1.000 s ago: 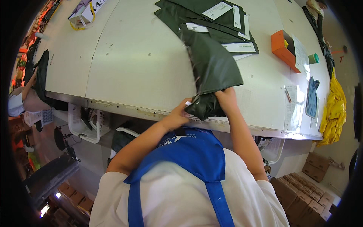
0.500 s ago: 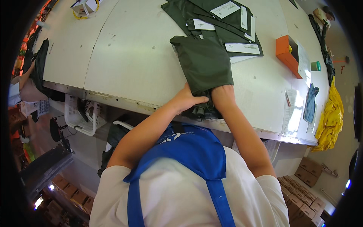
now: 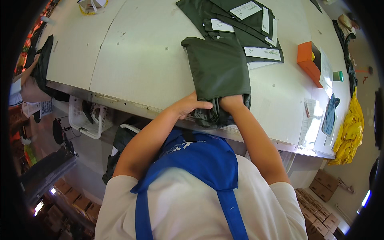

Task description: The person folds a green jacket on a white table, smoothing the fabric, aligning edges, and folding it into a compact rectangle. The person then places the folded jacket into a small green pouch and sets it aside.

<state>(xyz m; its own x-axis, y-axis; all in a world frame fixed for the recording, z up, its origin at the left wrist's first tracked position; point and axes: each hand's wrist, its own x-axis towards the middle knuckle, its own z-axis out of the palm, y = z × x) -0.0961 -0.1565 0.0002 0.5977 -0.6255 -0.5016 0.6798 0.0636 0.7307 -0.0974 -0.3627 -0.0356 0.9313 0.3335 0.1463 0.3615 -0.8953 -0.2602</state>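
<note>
A dark green folded piece of smooth, coated-looking fabric lies at the table's near edge, its loose folds bunched on the side toward me. My left hand grips the near left edge of it, thumb on top and fingers underneath. Into the fold at the near right goes my right hand; its fingers are hidden inside the fabric. Just beyond lies a pile of flat dark green packets with white printed labels, partly covered by the fabric.
On the white table, an orange box, a green-capped roll or jar, a paper sheet and a blue cloth lie to the right. Yellow fabric hangs at the right end. Another person's arm works far left.
The near side of the green fabric has opened out into looser folds. My right hand has shifted slightly left and toward me inside it; my left hand keeps its grip.
</note>
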